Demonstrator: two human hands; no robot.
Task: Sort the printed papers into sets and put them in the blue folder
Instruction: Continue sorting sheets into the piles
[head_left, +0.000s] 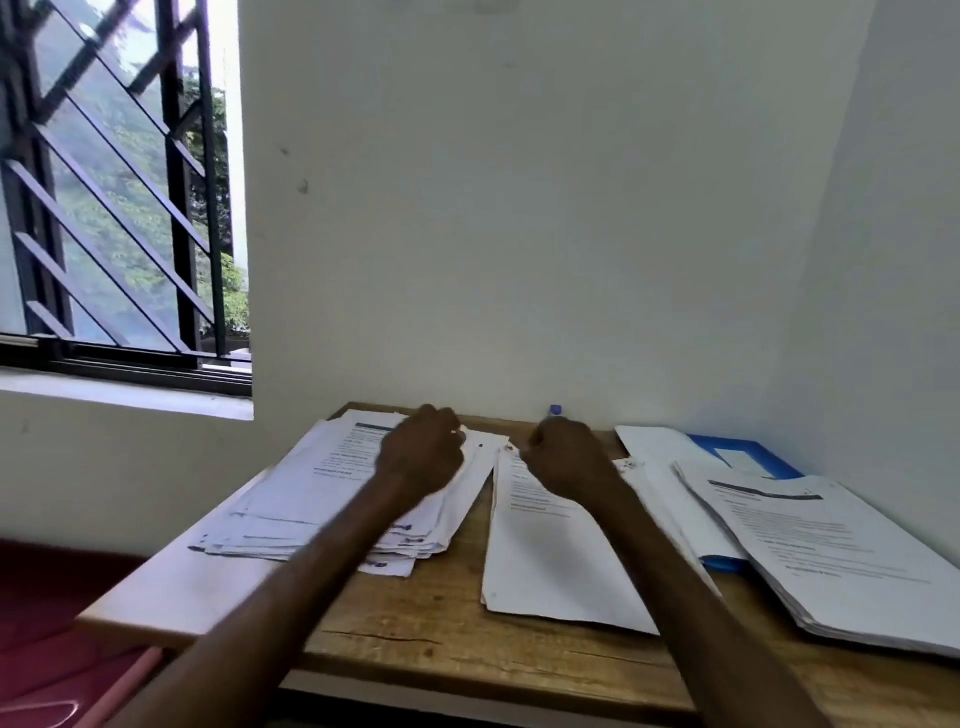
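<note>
A messy pile of loose printed papers lies on the left of the wooden table. My left hand hovers over the pile's far edge with its fingers curled; what they hold is hidden. A neater paper set lies in the middle. At its top edge my right hand is curled into a fist, with a small blue object sticking up from it. The blue folder lies at the right, mostly covered by a thick paper stack.
The table stands in a corner, with white walls behind it and to its right. A barred window is at the upper left. A red surface lies below the table's left edge. Bare wood shows along the front edge.
</note>
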